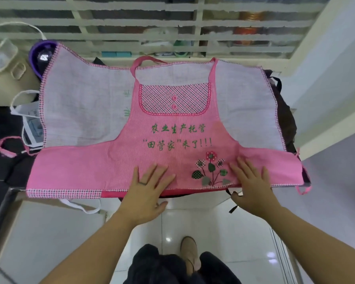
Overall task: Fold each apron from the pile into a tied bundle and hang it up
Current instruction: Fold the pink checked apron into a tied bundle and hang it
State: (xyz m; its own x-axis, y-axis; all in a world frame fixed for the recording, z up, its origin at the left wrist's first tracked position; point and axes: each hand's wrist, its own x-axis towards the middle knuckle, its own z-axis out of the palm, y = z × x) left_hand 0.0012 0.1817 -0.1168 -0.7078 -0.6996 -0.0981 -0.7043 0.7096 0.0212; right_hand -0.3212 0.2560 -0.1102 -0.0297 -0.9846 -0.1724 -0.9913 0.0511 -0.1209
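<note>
A pink apron (172, 140) with green printed characters, a checked chest panel and an embroidered flower lies spread flat, folded once so its pale inner side shows left and right of the bib. My left hand (147, 189) presses flat on the near edge at the middle, fingers straight, a ring on one finger. My right hand (252, 185) lies flat beside the flower, fingers straight, thumb hanging past the fold. A pink tie (7, 146) trails off to the left and another pink tie (303, 190) hangs at the right corner.
Dark aprons (285, 111) lie piled under the pink one on a small table. A white slatted screen (131, 21) stands behind. A purple object (40, 54) and a beige bag (6, 64) sit at the left. White straps (80, 206) hang off the near edge over a glossy tiled floor.
</note>
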